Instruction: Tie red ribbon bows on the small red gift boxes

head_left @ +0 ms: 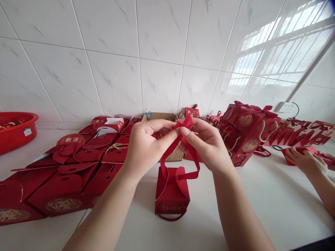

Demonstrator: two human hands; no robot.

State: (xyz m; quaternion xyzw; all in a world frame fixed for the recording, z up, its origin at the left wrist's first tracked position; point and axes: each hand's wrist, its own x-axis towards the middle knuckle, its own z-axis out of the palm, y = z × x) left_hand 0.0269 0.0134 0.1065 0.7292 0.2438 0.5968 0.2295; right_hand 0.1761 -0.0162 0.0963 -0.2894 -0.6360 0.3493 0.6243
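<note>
A small red gift box (171,191) stands on the white surface in front of me, its curved top flaps folded together and a red cord handle hanging at its front. From the top of the box a red ribbon (195,164) rises in a loop to my hands. My left hand (151,141) pinches the ribbon between thumb and fingers. Close against it, my right hand (205,141) pinches the ribbon too, thumb tip near the left thumb. Some fingers of both hands are hidden behind the ribbon and palms.
Several larger red boxes (62,188) crowd the left, beside a red plastic basin (18,130). Stacked red boxes with bows (246,125) stand at the right back. A cardboard box (163,116) is by the tiled wall. Another person's hands (307,160) hold a red box at far right.
</note>
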